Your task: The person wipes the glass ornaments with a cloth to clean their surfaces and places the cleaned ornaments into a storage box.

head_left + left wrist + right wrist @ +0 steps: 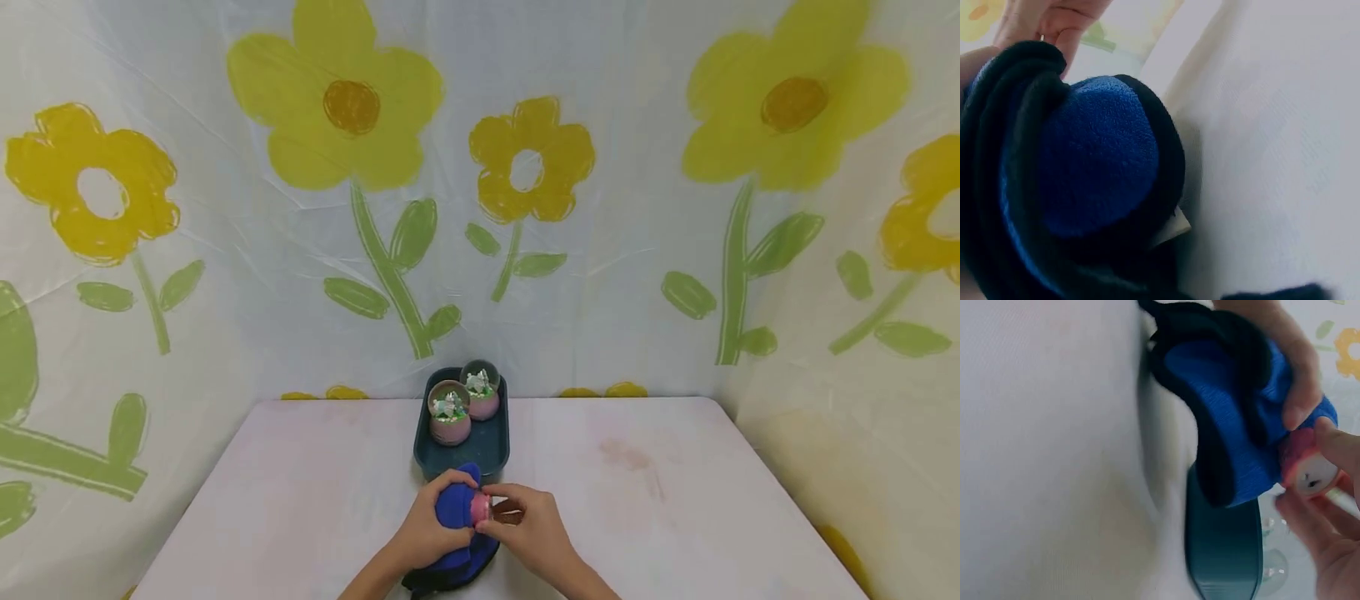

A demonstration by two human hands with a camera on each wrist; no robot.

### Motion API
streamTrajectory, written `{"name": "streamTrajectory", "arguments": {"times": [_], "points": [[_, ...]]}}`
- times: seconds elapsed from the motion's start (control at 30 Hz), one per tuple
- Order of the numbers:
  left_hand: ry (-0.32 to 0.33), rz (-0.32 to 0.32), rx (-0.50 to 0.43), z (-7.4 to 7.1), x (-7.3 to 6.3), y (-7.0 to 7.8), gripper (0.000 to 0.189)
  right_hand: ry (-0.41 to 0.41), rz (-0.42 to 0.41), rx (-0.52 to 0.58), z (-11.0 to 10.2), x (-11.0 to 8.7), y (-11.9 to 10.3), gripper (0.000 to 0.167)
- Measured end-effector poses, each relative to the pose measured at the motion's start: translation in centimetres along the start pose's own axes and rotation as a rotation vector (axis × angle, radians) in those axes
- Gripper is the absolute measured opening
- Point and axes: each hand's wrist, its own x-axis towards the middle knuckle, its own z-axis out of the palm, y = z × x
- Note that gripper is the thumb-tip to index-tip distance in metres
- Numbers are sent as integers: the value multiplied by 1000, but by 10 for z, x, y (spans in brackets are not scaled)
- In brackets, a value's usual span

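Note:
My left hand (426, 527) grips a blue cloth (452, 507) with black edging, wrapped round something mostly hidden. Out of the cloth's right side sticks a round pink base (480, 507), coloured like the bases of the snow globes on the tray. Thumb and fingers of my right hand (538, 525) pinch the rim of this base. In the right wrist view its pale underside (1322, 470) shows a small dark mark. Folds of the cloth (1100, 156) fill much of the left wrist view and hang down below the hands.
A dark teal tray (483, 450) stands at the table's back, just beyond my hands. Two snow globes with pink bases stand in it, a front-left one (450, 425) and a back-right one (483, 404). Flower-printed curtains surround the white table (637, 517).

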Motion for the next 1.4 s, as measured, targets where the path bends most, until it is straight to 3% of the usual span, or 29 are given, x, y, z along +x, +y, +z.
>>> {"name": "streamTrajectory", "arguments": {"times": [0.13, 0.2, 0.27, 0.37, 0.47, 0.6, 0.7, 0.87, 0.93, 1.0, 1.03, 1.2, 1.27, 1.33, 1.4], "points": [[2, -28, -104, -2, 3, 1, 56, 51, -268, -83, 1, 1, 2, 38], [-31, -46, -170, -3, 6, 0, 55, 52, -318, -85, -2, 1, 2, 39], [-74, -59, -223, -4, 6, -2, 55, 29, -265, -40, -4, 0, 2, 39], [-105, -64, -239, -4, 3, -7, 53, -24, -58, 73, -6, -3, 3, 35], [-108, -23, -192, -1, -6, -11, 52, -94, 127, 105, -7, -9, 5, 35], [-109, -12, -140, 9, -18, -13, 51, -170, 213, 103, -9, -18, 7, 37], [-91, -28, -126, 12, -17, -13, 50, -163, 129, 90, -10, -20, 7, 37], [-49, -29, -149, 7, -5, -8, 52, -78, -316, -58, -10, -11, 11, 39], [-34, -35, -160, 5, -4, -5, 52, -44, -450, -118, -9, -8, 12, 42], [-16, -31, -155, 6, -5, -5, 51, -42, -468, -129, -10, -7, 12, 42], [-11, -17, -138, 6, -5, -5, 51, -59, -430, -105, -11, -7, 12, 41], [7, 88, -45, 8, -3, -6, 51, -111, -131, -6, -16, -4, 9, 34], [15, 106, -35, 8, -1, -7, 50, -112, -73, 3, -15, -3, 9, 34], [30, 99, -50, 8, 0, -8, 50, -103, -112, 10, -14, -3, 10, 34], [40, 86, -87, 8, -1, -9, 50, -78, -226, -8, -11, -5, 13, 35]]}}
